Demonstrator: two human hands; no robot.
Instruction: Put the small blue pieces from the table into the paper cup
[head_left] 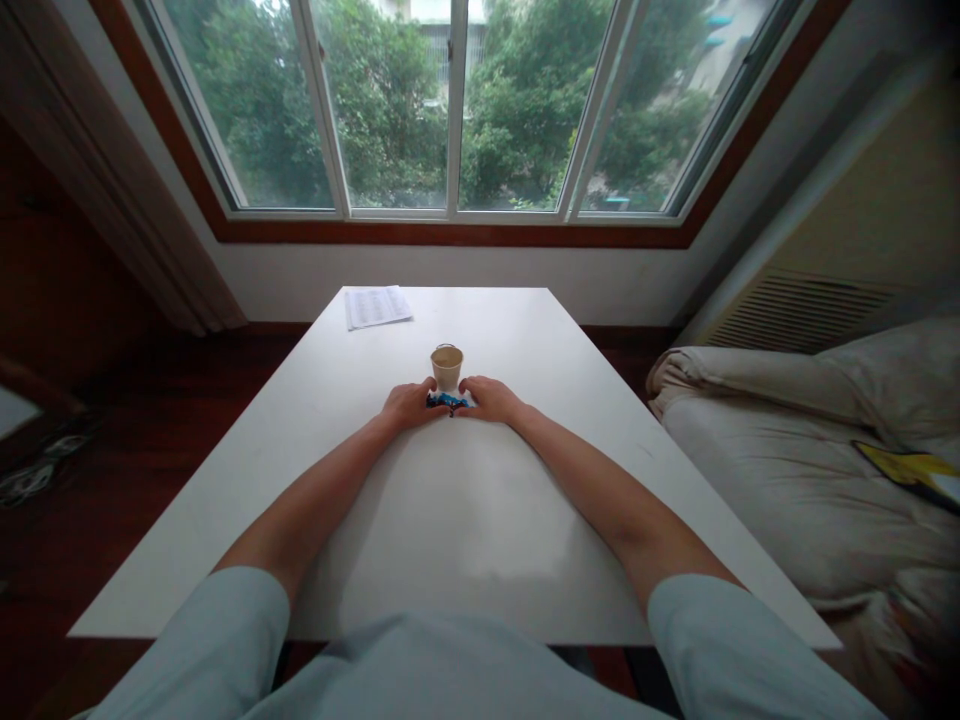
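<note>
On the white table [450,520], a small heap of blue and black pieces [452,401] lies between my two hands. The pieces are too small to tell their kind. My left hand [410,404] curves around the left side of the heap, thumb and fingers apart. From the right, my right hand [489,399] curves around it in the same way, also open. Just beyond the heap stands a small beige bucket [447,370], upright, with a thin handle at its far rim. Its inside looks beige, and I cannot make out any contents.
Printed sheets of paper [378,307] lie at the table's far left corner. Right of the table is a sofa or bed with a pale cover [750,480] and a yellow-and-black item [911,470] on it. A window [454,110] is ahead; cables [45,465] lie on the left floor.
</note>
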